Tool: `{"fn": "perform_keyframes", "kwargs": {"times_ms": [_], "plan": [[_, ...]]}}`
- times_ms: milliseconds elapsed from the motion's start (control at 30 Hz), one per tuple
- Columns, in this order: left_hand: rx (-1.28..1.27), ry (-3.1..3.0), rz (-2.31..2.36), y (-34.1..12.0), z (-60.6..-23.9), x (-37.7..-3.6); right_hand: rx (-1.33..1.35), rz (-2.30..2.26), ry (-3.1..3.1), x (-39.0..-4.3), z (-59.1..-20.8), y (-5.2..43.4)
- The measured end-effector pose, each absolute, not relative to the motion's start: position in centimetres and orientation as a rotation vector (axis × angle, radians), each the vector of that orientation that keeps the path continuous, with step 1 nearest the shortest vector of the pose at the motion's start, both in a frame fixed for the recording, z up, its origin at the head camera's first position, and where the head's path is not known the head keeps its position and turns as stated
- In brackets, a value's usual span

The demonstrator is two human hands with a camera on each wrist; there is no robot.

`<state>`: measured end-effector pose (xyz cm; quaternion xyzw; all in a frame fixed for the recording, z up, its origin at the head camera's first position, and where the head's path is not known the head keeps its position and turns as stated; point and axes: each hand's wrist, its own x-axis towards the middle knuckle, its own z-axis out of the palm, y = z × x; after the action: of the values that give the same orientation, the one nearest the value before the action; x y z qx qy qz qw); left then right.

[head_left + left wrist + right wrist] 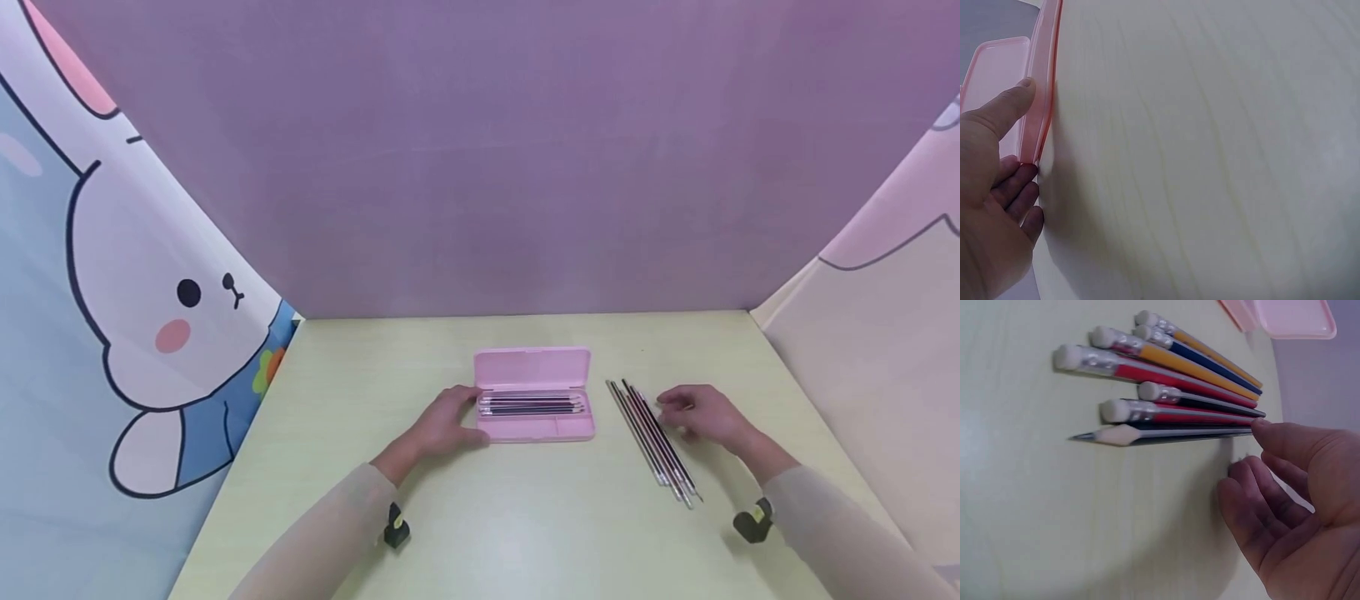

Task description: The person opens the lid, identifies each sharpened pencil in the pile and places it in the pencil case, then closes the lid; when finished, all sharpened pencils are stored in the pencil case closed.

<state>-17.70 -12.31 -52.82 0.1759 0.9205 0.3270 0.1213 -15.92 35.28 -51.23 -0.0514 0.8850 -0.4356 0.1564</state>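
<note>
left hand (447, 422): rests at the left end of the pink pencil case (534, 406); thumb along the case's edge, fingers loosely bent against its side; touches, no firm clamp seen
right hand (703, 414): just right of the loose pencils (654, 439); fingers curled, a fingertip (1262, 427) touching the nearest pencil; nothing lifted
case: open on the green table (525, 517), lid flat behind, pencils (531, 406) inside the tray
right wrist view: shows eraser ends, red, yellow and blue barrels, one sharpened tip (1094, 435); head view shows only thin dark sticks
left wrist view: case rim (1040, 94) only; contents hidden
unclear: count of pencils in the case; both sleeves cut off at the frame's bottom
</note>
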Motion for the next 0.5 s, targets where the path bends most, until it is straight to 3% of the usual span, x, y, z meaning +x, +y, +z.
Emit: {"fn": "perform_keyframes", "kwargs": {"times_ms": [500], "plan": [[0.529,2.693,0.967,-12.26,-53.10,-17.89,-0.088,-1.129,2.632,-15.67,-51.87,34.60]]}}
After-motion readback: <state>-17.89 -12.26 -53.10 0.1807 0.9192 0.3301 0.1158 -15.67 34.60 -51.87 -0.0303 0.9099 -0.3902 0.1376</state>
